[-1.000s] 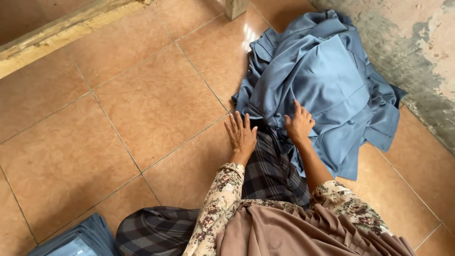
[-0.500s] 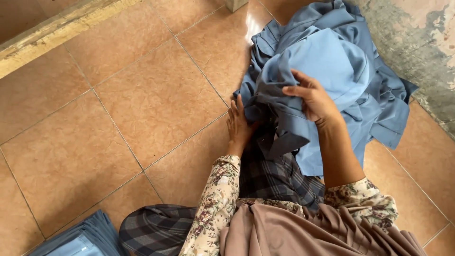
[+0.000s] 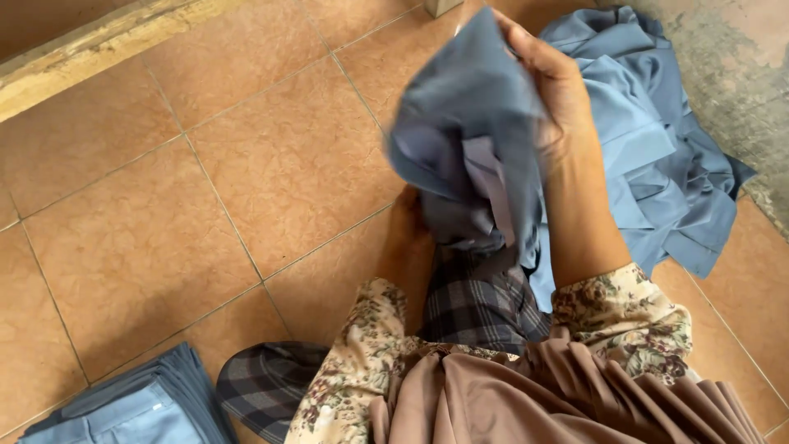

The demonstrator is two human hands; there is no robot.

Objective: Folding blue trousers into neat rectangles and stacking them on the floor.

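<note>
There is one view only, from a camera on the person's head, looking steeply down past the chest to the tiled floor (image 3: 246, 181). It sits close: the right hand (image 3: 551, 78) and the cloth (image 3: 468, 140) it lifts fill the upper middle, blurred by nearness. Sleeves and lap take the near edge, a wooden ledge (image 3: 90, 57) the far left, a wall (image 3: 740, 74) the far right.
</note>
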